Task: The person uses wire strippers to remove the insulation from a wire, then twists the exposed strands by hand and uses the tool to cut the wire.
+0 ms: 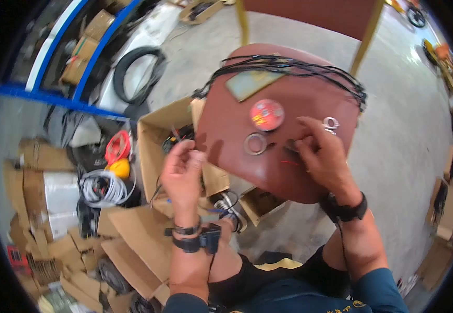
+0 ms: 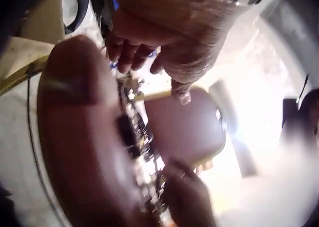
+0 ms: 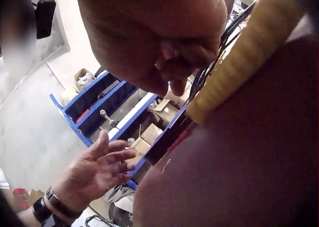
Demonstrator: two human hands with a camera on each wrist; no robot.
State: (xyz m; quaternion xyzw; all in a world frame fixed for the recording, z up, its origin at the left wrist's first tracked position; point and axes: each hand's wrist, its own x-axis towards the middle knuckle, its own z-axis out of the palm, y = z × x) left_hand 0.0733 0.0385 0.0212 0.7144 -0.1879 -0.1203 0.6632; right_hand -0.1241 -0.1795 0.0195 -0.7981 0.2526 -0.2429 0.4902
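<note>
My left hand (image 1: 182, 175) hovers at the left edge of the brown chair seat (image 1: 237, 161), over an open cardboard box; the right wrist view shows its palm with fingers apart and nothing in them. Over the right part of the seat is my right hand (image 1: 323, 156), fingers bent downward and blurred. Whether it pinches something small and dark, I cannot tell. A thin red strip (image 1: 289, 163) lies below its fingertips. Left of it are a round red-labelled disc (image 1: 267, 115) and a pale ring (image 1: 248, 144). Small silver rings (image 1: 331, 123) sit beyond its knuckles.
Black cables (image 1: 289, 65) stretch across the seat's far side, beside a flat greenish rectangle (image 1: 252, 84). The cardboard box (image 1: 156, 125) stands left of the chair. Farther left are coiled white cable (image 1: 106, 188), flattened cardboard and a blue shelf (image 1: 59, 101).
</note>
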